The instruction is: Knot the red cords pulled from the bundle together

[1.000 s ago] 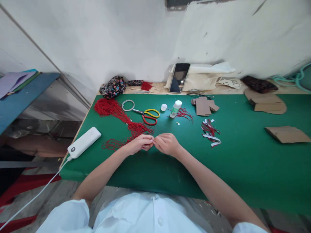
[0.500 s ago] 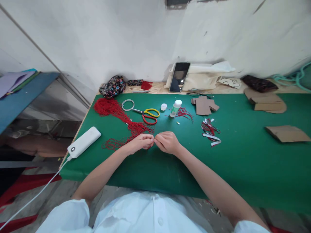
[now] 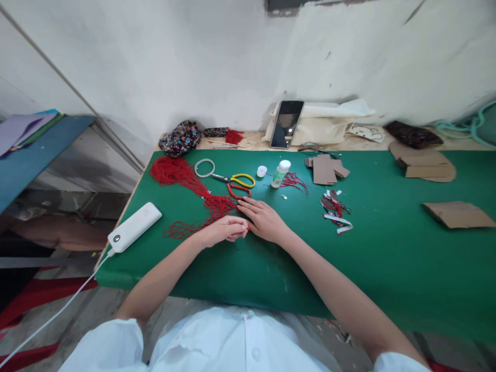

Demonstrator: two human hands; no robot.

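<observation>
My left hand (image 3: 228,229) is closed in a pinch, with a small bit of red cord (image 3: 248,228) showing at its fingertips. Close against it, my right hand (image 3: 265,219) lies with fingers stretched out to the left. Its fingertips are just below the red handle of the scissors (image 3: 244,181); whether they touch the handle I cannot tell. A bundle of red cords (image 3: 220,204) spreads out beside and behind my left hand. Beyond my right hand stand a small white-capped bottle (image 3: 281,174) and a loose white cap (image 3: 262,171).
A white power bank (image 3: 135,227) with a cable lies at the left. Cut cord pieces (image 3: 336,209) and cardboard pieces (image 3: 325,169) lie to the right. A phone (image 3: 287,124) leans near the wall, and a floral pouch (image 3: 180,138) sits at the back left.
My right hand has gone from a closed pinch to stretched fingers, reaching slightly up and left toward the scissors. My left hand has stayed nearly in place.
</observation>
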